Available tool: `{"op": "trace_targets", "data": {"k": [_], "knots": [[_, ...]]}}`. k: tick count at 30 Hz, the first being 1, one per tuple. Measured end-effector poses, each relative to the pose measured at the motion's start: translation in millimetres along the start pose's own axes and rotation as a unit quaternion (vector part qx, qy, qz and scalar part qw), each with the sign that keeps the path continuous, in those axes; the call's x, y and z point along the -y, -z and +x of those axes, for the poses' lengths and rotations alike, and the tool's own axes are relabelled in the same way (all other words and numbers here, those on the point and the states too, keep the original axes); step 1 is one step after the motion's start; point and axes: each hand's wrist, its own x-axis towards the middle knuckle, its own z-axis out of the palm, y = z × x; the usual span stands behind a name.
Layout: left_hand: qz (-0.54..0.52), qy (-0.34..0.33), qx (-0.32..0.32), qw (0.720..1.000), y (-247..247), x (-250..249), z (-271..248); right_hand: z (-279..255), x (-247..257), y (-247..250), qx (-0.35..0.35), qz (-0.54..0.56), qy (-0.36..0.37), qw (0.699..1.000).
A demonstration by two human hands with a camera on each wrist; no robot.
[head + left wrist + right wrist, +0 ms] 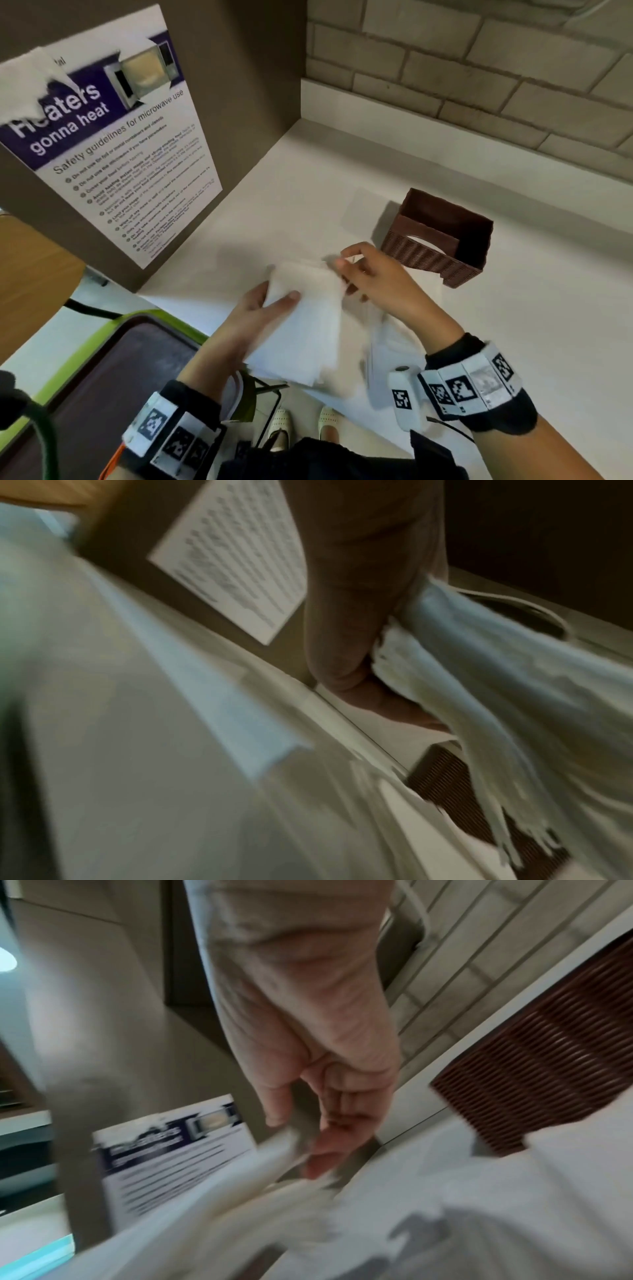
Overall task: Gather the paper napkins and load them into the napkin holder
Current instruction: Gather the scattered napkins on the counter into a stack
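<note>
Head view: a white counter (394,164) is seen from above, with both hands over its near edge.
Left hand: the left hand (253,318) is closed on a stack of paper napkins (301,325); the thumb is laid on top and the other fingers are hidden under the stack.
Right hand: the right hand (373,277) is placed at the far right corner of the stack, and the corner is pinched between the thumb and the fingertips.
Napkins: the stack is held up just above the near edge of the counter, tilted a little; more white napkins (394,342) are seen under the right wrist, but they are blurred.
Napkin holder: a brown ribbed napkin holder (442,236) is stood on the counter, just past the right hand and not touched by it; its open top is dark inside.
Left wrist view: the napkin edges (479,710) are seen fanned out beside the thumb (346,615); much is blurred.
Right wrist view: the pinched white edge (281,1145) is seen at the fingertips, with the holder's ribbed wall (548,1053) close by.
Around: a microwave safety poster (113,144) is stuck on the brown wall at the left, and a brick wall (479,61) is behind the counter.
</note>
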Motion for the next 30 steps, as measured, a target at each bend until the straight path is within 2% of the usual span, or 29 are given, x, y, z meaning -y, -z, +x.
{"op": "trace_targets", "data": {"k": [3,7,8,11,14,19,22,24,27,30], "knots": [[-0.095,0.014,-0.041,0.995,32,3,-3,-3,-29,12,-0.039,-0.065,-0.019,0.997],[-0.145,-0.008,-0.041,0.989,53,6,-18,-14,-59,-6,0.078,-0.242,-0.016,0.967],[-0.165,-0.006,-0.038,0.985,54,7,-21,-15,-61,-13,0.087,-0.27,-0.019,0.959],[-0.186,0.025,-0.045,0.981,51,6,-25,-10,-62,-25,0.064,-0.311,0.001,0.948],[-0.19,0.044,-0.061,0.979,47,5,-16,0,-62,-28,0.077,-0.344,-0.021,0.936],[-0.196,0.048,-0.06,0.978,39,7,-10,15,-53,-26,0.077,-0.381,-0.019,0.921],[-0.171,0.052,-0.059,0.982,38,8,-4,16,-48,-26,0.086,-0.356,0.007,0.931],[-0.166,0.051,-0.063,0.983,40,9,-2,10,-48,-23,0.102,-0.267,0.016,0.958],[-0.172,0.055,-0.069,0.981,43,15,-2,-8,-52,-4,0.107,-0.129,-0.01,0.986],[-0.178,0.054,-0.074,0.98,44,18,-2,-31,-52,35,0.066,-0.087,-0.035,0.993]]}}
